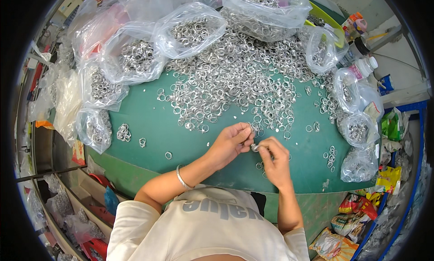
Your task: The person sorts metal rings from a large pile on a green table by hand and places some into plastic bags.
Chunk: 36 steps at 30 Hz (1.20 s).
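Over the near edge of a big heap of silver rings (235,80), my left hand (228,145) is closed in a pinch, with a small silver ring (251,127) at its thumb and fingertips. Just to the right, the fingers of my right hand (275,164) are curled around another silver ring (255,148), whose band partly shows. The two hands are close together but apart. A few loose rings (259,165) lie under my right hand, partly hidden by it. All of this is on a green tabletop (144,109).
Clear plastic bags of rings stand around the heap, such as one at the back (192,32), one at left (97,127) and one at right (357,130). Small ring clusters (123,133) lie at left. Bottles (364,66) stand at the right edge. Shelves with packets (389,179) flank the table.
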Tool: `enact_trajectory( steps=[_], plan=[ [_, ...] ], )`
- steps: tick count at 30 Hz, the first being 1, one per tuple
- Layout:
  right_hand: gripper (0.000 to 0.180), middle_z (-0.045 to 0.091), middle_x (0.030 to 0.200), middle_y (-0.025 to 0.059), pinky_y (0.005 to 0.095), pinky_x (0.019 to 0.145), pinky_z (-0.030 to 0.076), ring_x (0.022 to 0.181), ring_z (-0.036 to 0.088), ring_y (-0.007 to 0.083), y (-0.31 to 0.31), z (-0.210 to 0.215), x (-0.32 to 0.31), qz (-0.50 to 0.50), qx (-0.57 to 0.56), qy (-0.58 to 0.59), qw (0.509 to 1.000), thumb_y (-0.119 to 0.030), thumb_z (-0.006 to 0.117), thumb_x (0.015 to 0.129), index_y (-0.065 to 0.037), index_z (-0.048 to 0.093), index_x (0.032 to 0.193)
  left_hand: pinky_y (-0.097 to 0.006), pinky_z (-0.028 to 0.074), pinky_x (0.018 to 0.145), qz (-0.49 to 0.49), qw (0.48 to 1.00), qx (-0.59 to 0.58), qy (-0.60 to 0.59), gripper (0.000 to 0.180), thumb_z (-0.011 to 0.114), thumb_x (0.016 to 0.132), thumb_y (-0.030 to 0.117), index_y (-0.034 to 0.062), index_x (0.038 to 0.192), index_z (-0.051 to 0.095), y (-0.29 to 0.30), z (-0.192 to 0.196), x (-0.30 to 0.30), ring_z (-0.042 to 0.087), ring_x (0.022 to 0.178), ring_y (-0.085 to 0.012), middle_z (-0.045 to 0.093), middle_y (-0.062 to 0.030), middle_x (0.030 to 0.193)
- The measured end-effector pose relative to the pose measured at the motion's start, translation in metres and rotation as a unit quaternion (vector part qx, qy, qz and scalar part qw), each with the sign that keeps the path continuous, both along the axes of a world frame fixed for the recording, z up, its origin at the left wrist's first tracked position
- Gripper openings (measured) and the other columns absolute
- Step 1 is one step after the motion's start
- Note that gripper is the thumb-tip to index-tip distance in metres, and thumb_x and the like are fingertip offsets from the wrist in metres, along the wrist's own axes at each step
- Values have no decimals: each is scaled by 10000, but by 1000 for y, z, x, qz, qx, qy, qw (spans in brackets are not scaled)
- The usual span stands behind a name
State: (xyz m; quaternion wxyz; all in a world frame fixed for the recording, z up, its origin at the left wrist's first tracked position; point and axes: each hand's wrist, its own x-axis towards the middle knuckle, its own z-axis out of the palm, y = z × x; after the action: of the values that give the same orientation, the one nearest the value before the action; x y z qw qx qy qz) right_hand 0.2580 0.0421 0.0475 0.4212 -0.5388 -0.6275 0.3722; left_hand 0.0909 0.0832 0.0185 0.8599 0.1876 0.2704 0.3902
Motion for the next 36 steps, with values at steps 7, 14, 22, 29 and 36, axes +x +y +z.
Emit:
enact_trajectory(
  steps=[7, 14, 22, 29, 36],
  plan=[
    [122, 553, 761, 79, 311, 586, 423, 632, 497, 156, 19, -31, 47, -173, -4, -201, 964, -56, 579, 907, -10, 613, 1016, -273, 397, 589, -1, 1000, 7, 26, 108, 556, 913, 140, 39, 877, 566, 0, -9, -18, 528, 748, -142, 567, -61, 856],
    [244, 537, 843, 72, 282, 577, 430, 656, 506, 160, -6, -9, 16, -54, -73, -45, 995, -31, 581, 899, -43, 580, 1143, -264, 480, 525, -122, 984, -103, 84, 139, 493, 929, 142, 21, 956, 556, -2, -7, -18, 628, 715, -218, 622, -151, 854],
    [254, 616, 1053, 118, 314, 619, 479, 689, 566, 192, -4, 21, -23, 35, 13, -74, 997, 26, 641, 828, -9, 633, 1080, -284, 558, 683, -75, 986, -147, -40, 254, 534, 976, 245, 11, 999, 630, -16, -23, -24, 655, 782, -143, 655, -67, 901],
    [169, 601, 857, 55, 237, 579, 395, 634, 470, 91, -9, 1, -11, 17, -43, -71, 996, 52, 577, 853, 11, 642, 1003, -280, 562, 588, 192, 977, -36, 85, 260, 547, 971, 275, 25, 972, 616, -46, 13, -147, 664, 791, -212, 641, -79, 923],
    [158, 596, 840, 54, 242, 569, 396, 644, 489, 110, -10, -3, -18, 55, -52, -120, 990, 33, 578, 868, 10, 632, 1014, -335, 462, 694, 335, 450, 255, 788, 69, 590, 904, 63, -2, 926, 581, -42, -9, -267, 587, 820, -217, 604, -119, 884]
  ],
)
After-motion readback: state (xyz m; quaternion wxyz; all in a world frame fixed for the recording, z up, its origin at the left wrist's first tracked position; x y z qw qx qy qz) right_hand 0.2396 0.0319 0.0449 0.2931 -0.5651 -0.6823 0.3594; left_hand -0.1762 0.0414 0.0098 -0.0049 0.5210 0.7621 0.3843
